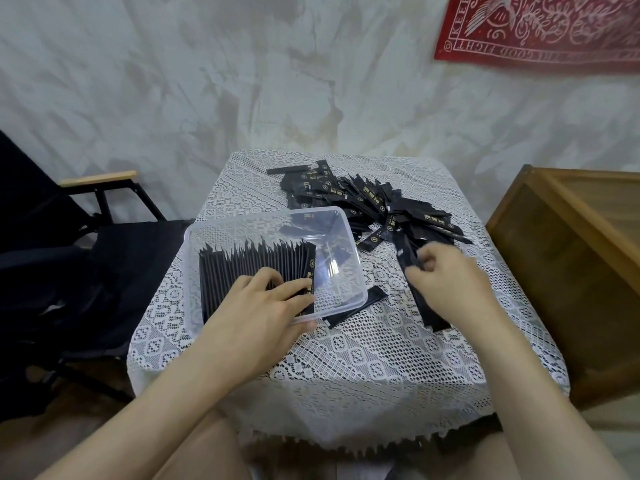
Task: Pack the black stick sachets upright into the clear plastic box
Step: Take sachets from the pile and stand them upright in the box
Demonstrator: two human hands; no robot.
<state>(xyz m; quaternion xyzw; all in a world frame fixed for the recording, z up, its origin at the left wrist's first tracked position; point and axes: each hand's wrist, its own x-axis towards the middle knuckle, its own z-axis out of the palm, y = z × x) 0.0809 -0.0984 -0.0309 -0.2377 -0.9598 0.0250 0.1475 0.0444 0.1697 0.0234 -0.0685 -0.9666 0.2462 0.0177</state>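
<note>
Mottled pale wall [242,81], perhaps draped; black chair [52,244].

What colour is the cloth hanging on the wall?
Red with white patterns, seen in the head view.

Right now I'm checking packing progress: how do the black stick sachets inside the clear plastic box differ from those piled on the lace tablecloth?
The black stick sachets in the clear plastic box stand on edge in one tight row, steadied by the left hand. The piled black sachets on the tablecloth lie flat, scattered, overlapping at random angles. Both share black wrappers with gold print.
</note>
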